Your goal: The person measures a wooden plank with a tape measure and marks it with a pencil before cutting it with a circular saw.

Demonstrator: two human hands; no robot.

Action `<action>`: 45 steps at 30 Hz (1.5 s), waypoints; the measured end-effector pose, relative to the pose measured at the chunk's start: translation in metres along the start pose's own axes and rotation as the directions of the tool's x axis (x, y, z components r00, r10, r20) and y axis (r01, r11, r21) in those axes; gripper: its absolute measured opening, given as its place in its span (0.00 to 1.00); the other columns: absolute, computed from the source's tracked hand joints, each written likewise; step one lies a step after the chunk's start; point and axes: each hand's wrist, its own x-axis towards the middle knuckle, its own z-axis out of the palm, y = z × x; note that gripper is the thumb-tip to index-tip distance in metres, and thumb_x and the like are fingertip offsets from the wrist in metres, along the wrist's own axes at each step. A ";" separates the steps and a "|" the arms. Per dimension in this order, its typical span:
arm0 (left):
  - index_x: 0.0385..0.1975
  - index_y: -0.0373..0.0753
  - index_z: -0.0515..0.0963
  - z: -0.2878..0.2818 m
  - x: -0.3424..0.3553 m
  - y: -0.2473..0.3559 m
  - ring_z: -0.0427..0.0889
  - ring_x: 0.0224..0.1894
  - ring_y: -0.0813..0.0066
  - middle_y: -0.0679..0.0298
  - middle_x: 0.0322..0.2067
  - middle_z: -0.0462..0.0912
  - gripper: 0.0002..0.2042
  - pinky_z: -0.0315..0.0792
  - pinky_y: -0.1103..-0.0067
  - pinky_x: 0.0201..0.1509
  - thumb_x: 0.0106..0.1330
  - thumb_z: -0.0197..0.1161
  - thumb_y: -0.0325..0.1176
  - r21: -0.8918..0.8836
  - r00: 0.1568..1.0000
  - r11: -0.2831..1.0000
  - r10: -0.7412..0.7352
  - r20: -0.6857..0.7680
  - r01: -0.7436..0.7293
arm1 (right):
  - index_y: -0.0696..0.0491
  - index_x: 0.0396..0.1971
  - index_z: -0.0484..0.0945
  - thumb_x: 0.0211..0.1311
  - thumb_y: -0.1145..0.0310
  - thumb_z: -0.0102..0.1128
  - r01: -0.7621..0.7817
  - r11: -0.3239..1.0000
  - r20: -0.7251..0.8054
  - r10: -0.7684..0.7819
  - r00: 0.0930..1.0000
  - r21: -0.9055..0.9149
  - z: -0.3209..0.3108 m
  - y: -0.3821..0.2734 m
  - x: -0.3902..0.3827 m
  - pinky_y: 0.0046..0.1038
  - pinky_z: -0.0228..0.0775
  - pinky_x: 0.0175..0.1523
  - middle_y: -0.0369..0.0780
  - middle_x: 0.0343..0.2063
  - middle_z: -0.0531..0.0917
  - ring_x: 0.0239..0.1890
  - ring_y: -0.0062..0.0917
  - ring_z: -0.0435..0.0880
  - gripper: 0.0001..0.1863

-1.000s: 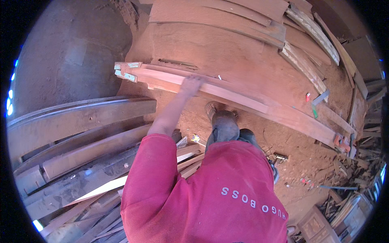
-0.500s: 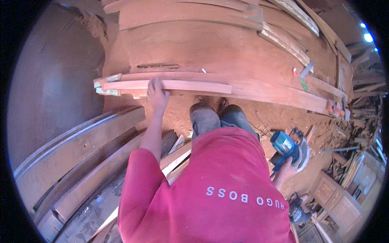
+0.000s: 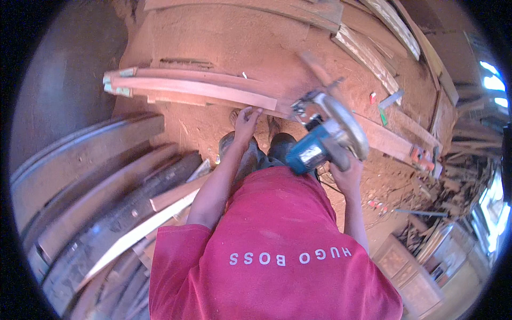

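My right hand grips the rear handle of a teal circular saw, raised in front of my body. Its round guard is on the right, and the saw is partly blurred. A narrow reddish wood strip lies along a longer board. Just below the strip's right end is my left hand, its thumb and fingers apart at the near edge. Whether the fingertips touch the wood, I cannot tell. Part of the long board is hidden behind the saw.
Thick timbers are stacked at the left. An orange tool rests at the board's right end. A small green item and a red one lie beyond the board. Scrap wood is piled at the far right.
My right hand has brought the circular saw up and left, from low at my right side to the board. My left hand has moved right along the strip from its left part to its right end.
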 end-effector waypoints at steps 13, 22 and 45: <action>0.67 0.32 0.69 0.056 0.014 -0.035 0.80 0.50 0.64 0.44 0.49 0.81 0.39 0.73 0.73 0.55 0.63 0.67 0.56 -0.036 0.911 0.996 0.065 -0.407 -0.087 | 0.54 0.49 0.82 0.44 0.62 0.73 0.259 0.962 0.537 -0.262 0.802 0.082 0.035 0.022 0.074 0.39 0.78 0.49 0.51 0.40 0.86 0.43 0.45 0.86 0.28; 0.67 0.31 0.69 0.056 -0.006 -0.020 0.80 0.42 0.75 0.54 0.44 0.84 0.31 0.74 0.82 0.48 0.68 0.65 0.43 -0.034 0.889 0.972 0.196 -0.414 -0.231 | 0.53 0.49 0.82 0.47 0.61 0.72 0.299 0.946 0.551 -0.315 0.773 0.122 0.053 0.048 0.077 0.42 0.78 0.49 0.49 0.41 0.86 0.43 0.46 0.86 0.26; 0.66 0.32 0.70 0.050 -0.005 -0.019 0.78 0.43 0.79 0.58 0.47 0.84 0.27 0.73 0.83 0.47 0.70 0.63 0.38 -0.062 0.908 0.978 0.161 -0.388 -0.200 | 0.52 0.42 0.80 0.49 0.62 0.69 0.267 0.949 0.668 -0.307 0.678 0.165 0.059 0.040 0.088 0.45 0.76 0.41 0.52 0.32 0.84 0.36 0.51 0.84 0.19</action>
